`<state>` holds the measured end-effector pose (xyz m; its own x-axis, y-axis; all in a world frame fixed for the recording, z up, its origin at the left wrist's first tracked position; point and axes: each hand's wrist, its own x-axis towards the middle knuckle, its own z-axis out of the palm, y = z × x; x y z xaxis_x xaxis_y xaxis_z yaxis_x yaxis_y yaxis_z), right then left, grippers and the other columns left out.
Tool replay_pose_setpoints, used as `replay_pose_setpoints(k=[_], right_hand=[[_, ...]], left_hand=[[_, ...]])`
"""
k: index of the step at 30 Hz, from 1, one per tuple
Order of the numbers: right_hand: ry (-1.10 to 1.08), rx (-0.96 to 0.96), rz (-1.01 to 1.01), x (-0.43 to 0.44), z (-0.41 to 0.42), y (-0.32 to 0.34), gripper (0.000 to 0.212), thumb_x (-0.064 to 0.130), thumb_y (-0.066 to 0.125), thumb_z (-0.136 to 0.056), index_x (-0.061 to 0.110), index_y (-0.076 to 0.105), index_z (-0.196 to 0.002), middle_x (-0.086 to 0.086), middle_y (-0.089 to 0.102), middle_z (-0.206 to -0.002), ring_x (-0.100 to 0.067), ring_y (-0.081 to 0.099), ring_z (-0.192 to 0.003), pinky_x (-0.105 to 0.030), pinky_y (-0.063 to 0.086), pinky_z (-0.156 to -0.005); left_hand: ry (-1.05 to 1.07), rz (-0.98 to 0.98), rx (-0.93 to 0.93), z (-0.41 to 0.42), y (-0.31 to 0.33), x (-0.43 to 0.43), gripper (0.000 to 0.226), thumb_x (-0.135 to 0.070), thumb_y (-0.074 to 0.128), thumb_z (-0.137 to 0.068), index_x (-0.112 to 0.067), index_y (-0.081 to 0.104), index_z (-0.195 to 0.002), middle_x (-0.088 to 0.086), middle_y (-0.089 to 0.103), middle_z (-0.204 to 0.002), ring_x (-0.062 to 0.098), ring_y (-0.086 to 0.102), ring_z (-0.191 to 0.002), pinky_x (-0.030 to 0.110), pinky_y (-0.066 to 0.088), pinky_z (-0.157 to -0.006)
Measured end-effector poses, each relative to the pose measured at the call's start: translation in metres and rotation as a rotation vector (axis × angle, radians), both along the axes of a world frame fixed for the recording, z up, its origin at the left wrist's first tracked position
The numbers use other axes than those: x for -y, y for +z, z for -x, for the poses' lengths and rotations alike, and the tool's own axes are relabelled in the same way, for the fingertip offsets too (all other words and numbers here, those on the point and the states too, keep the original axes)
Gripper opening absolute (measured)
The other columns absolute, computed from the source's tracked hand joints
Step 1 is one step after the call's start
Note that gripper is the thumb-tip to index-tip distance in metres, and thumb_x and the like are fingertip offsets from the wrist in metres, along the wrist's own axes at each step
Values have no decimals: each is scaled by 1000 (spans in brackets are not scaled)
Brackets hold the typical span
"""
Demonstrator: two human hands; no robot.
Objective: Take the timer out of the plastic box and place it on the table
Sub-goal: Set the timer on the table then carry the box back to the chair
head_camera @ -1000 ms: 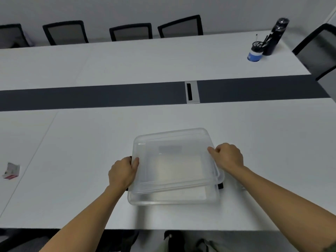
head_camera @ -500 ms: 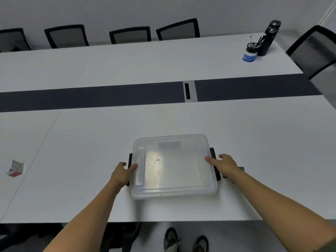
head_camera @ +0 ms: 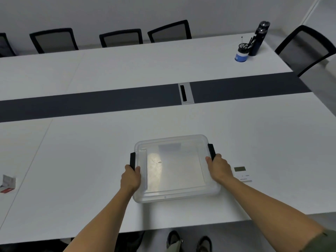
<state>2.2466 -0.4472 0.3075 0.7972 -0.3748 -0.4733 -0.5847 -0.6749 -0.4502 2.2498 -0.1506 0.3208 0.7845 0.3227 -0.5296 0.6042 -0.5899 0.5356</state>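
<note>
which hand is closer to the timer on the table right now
Right. The right hand grips the box's right latch, just beside the timer; the left hand is across the plastic box.

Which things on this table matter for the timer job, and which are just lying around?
Job: timer on the table, plastic box with lid on, left hand and right hand at its black latches.

Lying about: pen cup, dark bottle, small packet, chairs.

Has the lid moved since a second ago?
Yes. The lid has come down: it was tilted up off the plastic box, and now sits flat on it, between the black latches, where the left hand and right hand rest.
</note>
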Motion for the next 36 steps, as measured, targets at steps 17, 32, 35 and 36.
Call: replay_pose_setpoints(k=[17,32,35,36], right_hand=[[-8,84,-27,10,32,10,62,60,26,-97,16,41,-139,-10,65,-114,-31,60,-102,-37,46,-79],[-78,-121,119,178,117,-11,58,44,50,-94,17,37,-144,-7,56,-136,-28,57,-119,-35,48,-93],[31,-133,111,194,105,-16,63,45,53,-92,17,35,-145,-7,55,-137,-26,56,-120,-34,48,-92],[73,-135,109,198,99,-18,65,45,55,-91,17,34,-145,-7,54,-138,-26,56,-120,-34,49,-92]], left_hand=[[-312,-404,157,-3,5,14,46,-28,44,-94,-1,40,-131,19,49,-129,38,51,-115,47,46,-92],[-892,-233,515,28,44,235,27,-21,42,-92,-11,62,-108,7,62,-107,28,57,-97,37,47,-81],[-888,-386,442,37,23,257,32,-24,43,-91,-14,57,-118,5,53,-123,27,50,-111,35,40,-88],[-876,-423,417,40,18,262,32,-24,43,-91,-14,56,-119,5,51,-127,27,48,-114,35,40,-88]])
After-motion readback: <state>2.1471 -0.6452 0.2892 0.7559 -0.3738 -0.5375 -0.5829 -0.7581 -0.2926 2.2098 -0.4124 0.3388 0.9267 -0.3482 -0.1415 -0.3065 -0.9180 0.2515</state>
